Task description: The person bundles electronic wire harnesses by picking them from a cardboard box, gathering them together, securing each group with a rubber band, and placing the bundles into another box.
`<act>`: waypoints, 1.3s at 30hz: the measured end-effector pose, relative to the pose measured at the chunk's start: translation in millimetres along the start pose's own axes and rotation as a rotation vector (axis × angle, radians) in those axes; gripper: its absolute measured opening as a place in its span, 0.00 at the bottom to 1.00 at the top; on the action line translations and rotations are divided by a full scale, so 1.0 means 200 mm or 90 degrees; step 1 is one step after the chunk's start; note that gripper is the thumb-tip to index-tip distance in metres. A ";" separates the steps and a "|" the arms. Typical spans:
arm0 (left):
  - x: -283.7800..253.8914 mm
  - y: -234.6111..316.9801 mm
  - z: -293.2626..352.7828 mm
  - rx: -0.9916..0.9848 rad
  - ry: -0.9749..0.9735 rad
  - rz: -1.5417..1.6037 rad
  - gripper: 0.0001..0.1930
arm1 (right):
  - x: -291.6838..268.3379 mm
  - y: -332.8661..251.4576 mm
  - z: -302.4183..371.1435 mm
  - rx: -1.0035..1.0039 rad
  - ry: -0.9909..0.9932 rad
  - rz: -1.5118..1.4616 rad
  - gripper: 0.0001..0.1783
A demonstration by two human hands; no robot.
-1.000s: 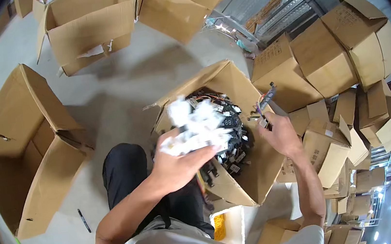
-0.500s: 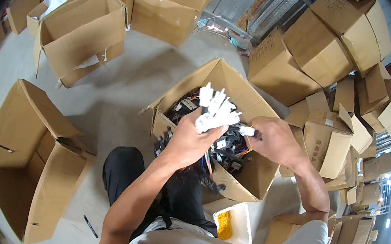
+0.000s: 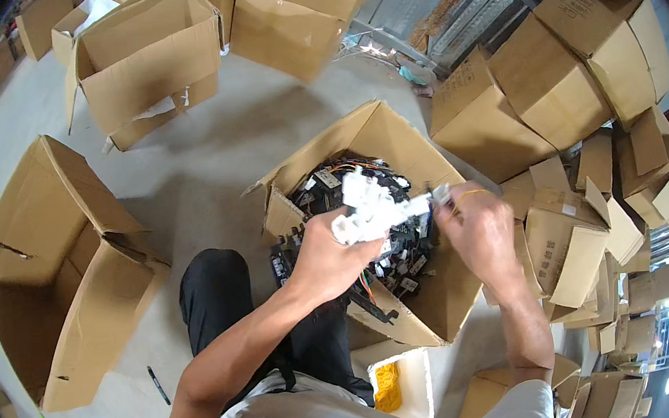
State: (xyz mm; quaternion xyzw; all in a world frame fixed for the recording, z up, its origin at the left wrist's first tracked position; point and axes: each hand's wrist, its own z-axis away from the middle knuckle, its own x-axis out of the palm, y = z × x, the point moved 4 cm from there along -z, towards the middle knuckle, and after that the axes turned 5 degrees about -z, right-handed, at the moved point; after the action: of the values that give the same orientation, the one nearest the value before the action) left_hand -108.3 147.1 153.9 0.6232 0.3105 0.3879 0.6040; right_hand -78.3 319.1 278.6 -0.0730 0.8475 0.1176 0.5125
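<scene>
My left hand (image 3: 325, 252) is closed around a bundle of white plastic connectors (image 3: 372, 206), with dark cables trailing below it. To its right, my right hand (image 3: 477, 225) is pinched on a small white connector (image 3: 440, 193) beside the bundle. A thin yellow strand (image 3: 470, 193) lies across the right fingers; whether it is a wire or a band I cannot tell. Both hands are above an open cardboard box (image 3: 446, 300), in which black cable assemblies (image 3: 331, 178) with white connectors and coloured wires are heaped.
An open carton (image 3: 57, 327) stands on the left, another (image 3: 152, 85) at the back. Stacked cartons (image 3: 540, 83) fill the right. Near my knees sits a white box (image 3: 414, 383) with yellow contents (image 3: 386, 386). A black pen (image 3: 158, 384) lies on the floor.
My right hand has moved slightly right and up, away from the bundle, with a white connector at its fingertips. The bundle in my left hand has tilted a little.
</scene>
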 end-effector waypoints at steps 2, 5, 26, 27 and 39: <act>-0.02 0.01 -0.02 0.072 0.091 0.174 0.10 | 0.04 -0.02 0.02 0.186 -0.179 -0.381 0.07; 0.01 -0.02 -0.01 0.085 0.039 0.133 0.10 | 0.11 -0.06 0.05 0.314 -0.160 -0.696 0.08; -0.06 0.03 0.05 0.079 -0.007 -0.043 0.19 | -0.07 -0.02 -0.03 0.106 0.020 -0.775 0.30; -0.03 0.02 0.04 0.067 -0.040 0.020 0.18 | -0.07 -0.08 -0.02 -0.028 0.016 -0.604 0.34; -0.33 0.11 0.22 0.247 0.103 0.075 0.08 | 0.86 0.93 0.42 0.527 -0.045 -0.436 0.21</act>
State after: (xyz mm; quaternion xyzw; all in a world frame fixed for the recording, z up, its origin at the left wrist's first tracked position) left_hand -105.6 66.9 169.7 0.7116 0.3899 0.4041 0.4224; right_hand -132.9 521.1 112.5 -0.1334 0.7327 -0.3977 0.5359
